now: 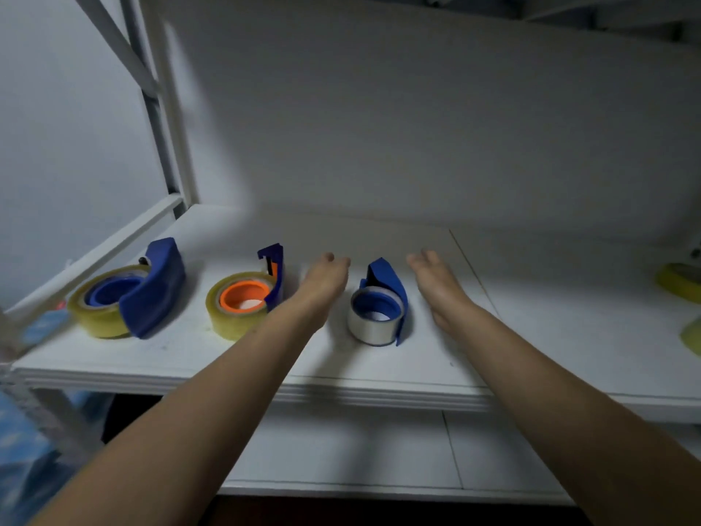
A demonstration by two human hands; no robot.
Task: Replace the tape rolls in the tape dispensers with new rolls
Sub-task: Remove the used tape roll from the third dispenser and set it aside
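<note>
Three tape dispensers lie on a white shelf [379, 377]. At the left is a blue dispenser [151, 290] with a yellowish roll [96, 313]. In the middle lies a dispenser with an orange hub [244, 296] and a yellowish roll [223, 320]. To the right sits a small blue dispenser [387, 286] holding a silvery clear roll [370, 328]. My left hand [322, 286] hovers just left of the small dispenser, fingers loosely curled, holding nothing. On the other side of that dispenser, my right hand [436, 282] is stretched flat and empty. Neither hand touches it.
A loose yellow tape roll [681, 280] lies at the far right edge of the shelf, with a pale green piece [692, 336] below it. A white wall stands behind. A white metal frame [159, 108] rises at the left. Blue patterned fabric [22, 449] sits lower left.
</note>
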